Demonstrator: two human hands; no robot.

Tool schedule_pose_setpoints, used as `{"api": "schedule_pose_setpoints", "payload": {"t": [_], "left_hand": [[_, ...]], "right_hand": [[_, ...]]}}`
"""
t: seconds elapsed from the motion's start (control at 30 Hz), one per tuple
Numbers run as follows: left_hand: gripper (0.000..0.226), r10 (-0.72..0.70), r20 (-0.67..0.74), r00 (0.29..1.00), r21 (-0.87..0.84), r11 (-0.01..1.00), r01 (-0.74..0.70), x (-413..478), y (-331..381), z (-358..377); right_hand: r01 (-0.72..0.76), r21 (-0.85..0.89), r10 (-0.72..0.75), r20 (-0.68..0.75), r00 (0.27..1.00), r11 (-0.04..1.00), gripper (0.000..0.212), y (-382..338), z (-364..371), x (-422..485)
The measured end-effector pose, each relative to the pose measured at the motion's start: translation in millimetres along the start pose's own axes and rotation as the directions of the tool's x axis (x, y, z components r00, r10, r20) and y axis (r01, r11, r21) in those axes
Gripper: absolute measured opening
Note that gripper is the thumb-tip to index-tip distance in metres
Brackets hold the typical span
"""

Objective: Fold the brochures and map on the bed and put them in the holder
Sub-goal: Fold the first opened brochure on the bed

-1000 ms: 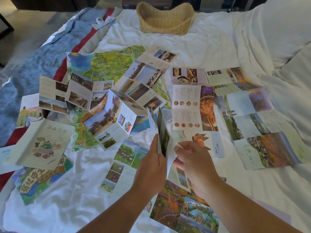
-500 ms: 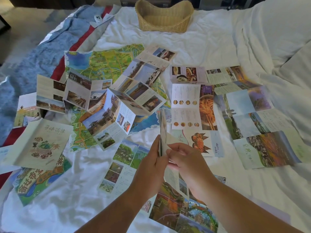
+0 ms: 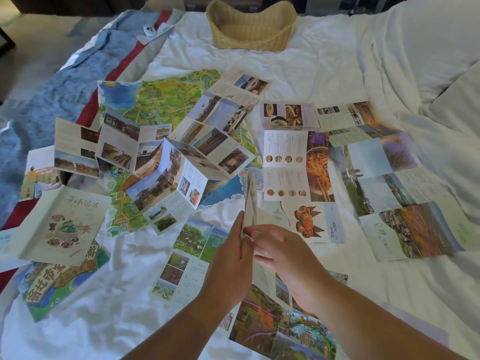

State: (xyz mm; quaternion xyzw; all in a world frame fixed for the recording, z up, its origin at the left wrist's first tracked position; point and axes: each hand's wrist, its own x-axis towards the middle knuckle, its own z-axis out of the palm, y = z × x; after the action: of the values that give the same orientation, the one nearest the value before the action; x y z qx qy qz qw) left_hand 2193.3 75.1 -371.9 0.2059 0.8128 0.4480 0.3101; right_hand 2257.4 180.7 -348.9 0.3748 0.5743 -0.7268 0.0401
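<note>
Left hand (image 3: 228, 266) and right hand (image 3: 288, 258) hold a folded brochure (image 3: 250, 201) upright above the bed (image 3: 298, 74), both grips pinching its lower end.

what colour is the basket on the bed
The basket is tan woven wicker; head view shows it best.

What lies at the edges
We see a blue blanket (image 3: 65, 81) at left, a small white device (image 3: 149, 31) at its edge, a white pillow (image 3: 457, 100) right.
</note>
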Motion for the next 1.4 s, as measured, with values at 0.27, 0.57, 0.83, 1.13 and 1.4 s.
{"api": "schedule_pose_setpoints", "payload": {"t": [0.27, 0.57, 0.83, 1.13, 1.4], "left_hand": [[0.049, -0.047, -0.102, 0.994, -0.034, 0.998, 0.043, 1, 1, 5], [0.043, -0.064, -0.158, 0.985, -0.138, 0.989, 0.043, 0, 5, 7], [0.041, -0.115, -0.202, 0.973, -0.151, 0.985, 0.085, 3, 2, 8], [0.044, -0.122, -0.222, 0.967, -0.154, 0.984, 0.089, 4, 1, 10], [0.043, -0.09, -0.2, 0.976, -0.125, 0.99, 0.065, 4, 1, 7]], "right_hand": [[-0.117, 0.049, 0.121, -0.088, 0.989, 0.992, 0.015, 18, -24, 7], [-0.463, 0.105, 0.474, -0.25, 0.844, 0.88, 0.024, 68, -68, 10], [-0.575, 0.219, 0.614, -0.219, 0.758, 0.788, 0.042, 86, -69, 2], [-0.66, 0.358, 0.731, -0.108, 0.674, 0.661, 0.071, 102, -59, -2], [-0.53, 0.427, 0.642, -0.173, 0.747, 0.732, 0.041, 96, -64, -2]]}}
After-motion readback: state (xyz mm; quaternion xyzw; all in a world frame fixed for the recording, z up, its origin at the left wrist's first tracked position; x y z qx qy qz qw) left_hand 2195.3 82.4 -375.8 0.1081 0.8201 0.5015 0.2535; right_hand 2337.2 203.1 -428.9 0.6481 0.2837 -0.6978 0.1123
